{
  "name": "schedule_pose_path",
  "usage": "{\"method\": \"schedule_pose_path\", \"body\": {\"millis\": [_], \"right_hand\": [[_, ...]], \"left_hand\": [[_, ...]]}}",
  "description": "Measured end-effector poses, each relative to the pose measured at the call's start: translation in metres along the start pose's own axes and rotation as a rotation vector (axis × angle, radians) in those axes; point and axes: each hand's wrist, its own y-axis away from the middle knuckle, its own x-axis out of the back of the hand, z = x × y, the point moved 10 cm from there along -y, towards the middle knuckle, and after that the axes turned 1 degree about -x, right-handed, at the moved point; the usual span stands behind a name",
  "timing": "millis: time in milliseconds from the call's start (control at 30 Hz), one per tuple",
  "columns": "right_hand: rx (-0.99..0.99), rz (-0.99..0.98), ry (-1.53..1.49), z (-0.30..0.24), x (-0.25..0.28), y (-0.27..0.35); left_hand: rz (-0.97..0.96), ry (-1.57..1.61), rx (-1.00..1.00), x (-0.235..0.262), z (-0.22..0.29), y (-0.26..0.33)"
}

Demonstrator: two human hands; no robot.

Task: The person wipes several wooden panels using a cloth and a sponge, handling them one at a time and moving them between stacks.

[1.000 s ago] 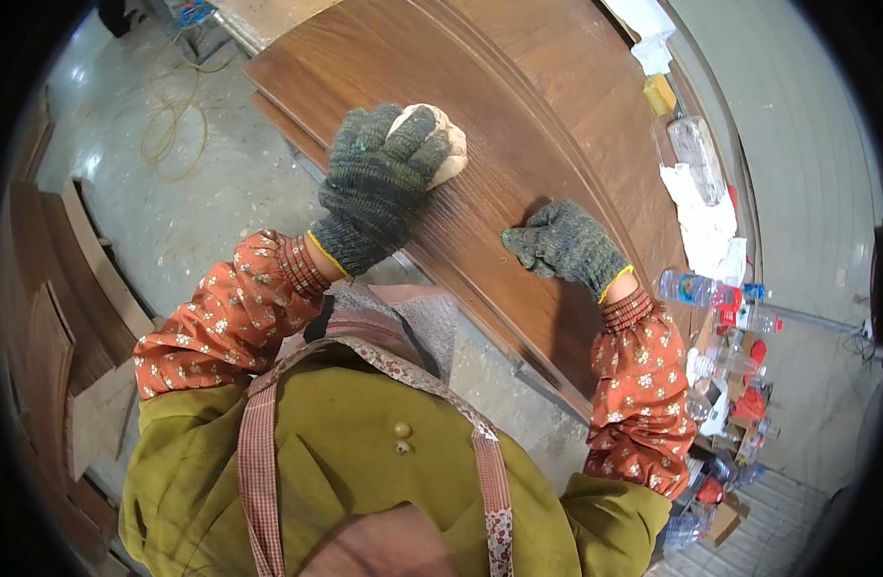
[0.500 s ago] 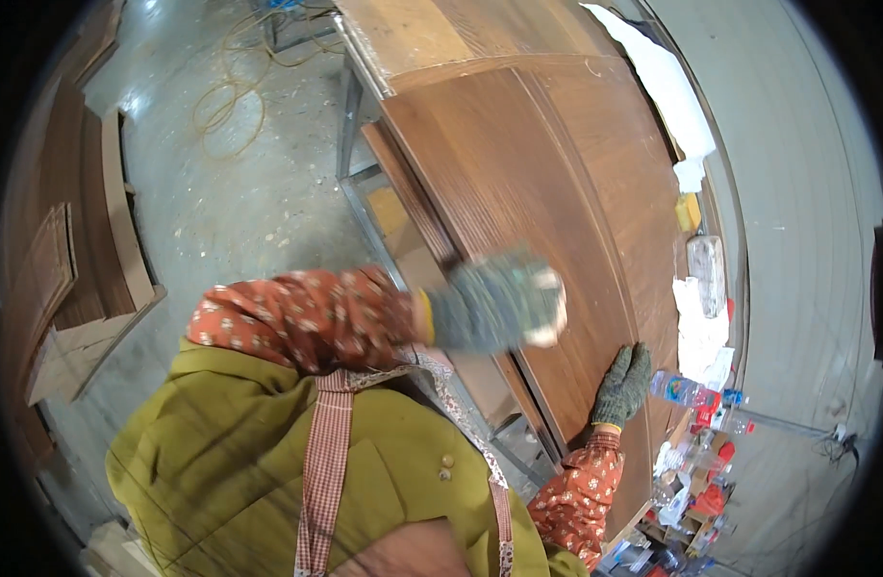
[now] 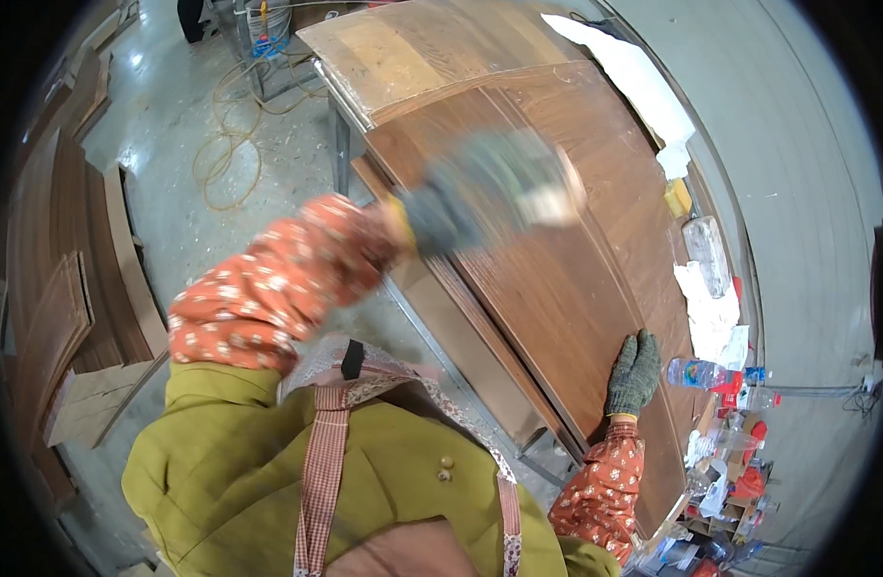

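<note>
My left hand (image 3: 494,192), in a grey-green knit glove with a yellow cuff, is over the far half of a brown wood panel (image 3: 538,298). Motion smears its fingers. Something pale shows at their ends, and I cannot tell whether it is bare fingertips or a held thing. My right hand (image 3: 634,375), gloved alike, lies flat near the panel's right side, fingers stretched out and holding nothing. Beneath the panel's left edge, another brown board (image 3: 461,317) sticks out.
Along the table's right side lie white paper (image 3: 706,308), a yellow block (image 3: 677,198), a clear wrapped pack (image 3: 706,255) and a plastic bottle (image 3: 696,373). More bottles crowd the near right. Boards (image 3: 95,260) lean at the left. A yellowish hose (image 3: 228,173) coils on the floor.
My left hand has swept away from me along the panel, its forearm swinging up with it. My right hand stays flat on the panel. The whole view has shifted slightly.
</note>
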Motion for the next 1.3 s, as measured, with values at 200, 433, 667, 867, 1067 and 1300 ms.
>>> {"method": "schedule_pose_path", "body": {"millis": [200,433,667,867,1067,1300], "right_hand": [[-0.040,-0.003,-0.033,0.011,-0.004,0.007],[-0.058,-0.015,-0.029,0.009,-0.002,0.005],[0.256,-0.032,-0.181,-0.079,0.006,-0.014],[0.832,-0.176,-0.400,-0.291,0.002,-0.023],[0.794,-0.171,-0.256,-0.323,-0.033,-0.040],[0.116,-0.254,-0.147,-0.163,-0.066,-0.103]], "left_hand": [[-0.466,0.718,-0.161,-0.060,0.015,-0.014],[-0.774,0.246,0.689,-0.115,-0.216,0.068],[-0.395,0.526,0.775,-0.041,-0.202,0.108],[-0.319,0.686,1.013,-0.036,-0.183,0.130],[-0.153,0.336,0.130,0.045,-0.073,0.029],[-0.188,0.387,0.219,0.030,-0.045,0.062]]}}
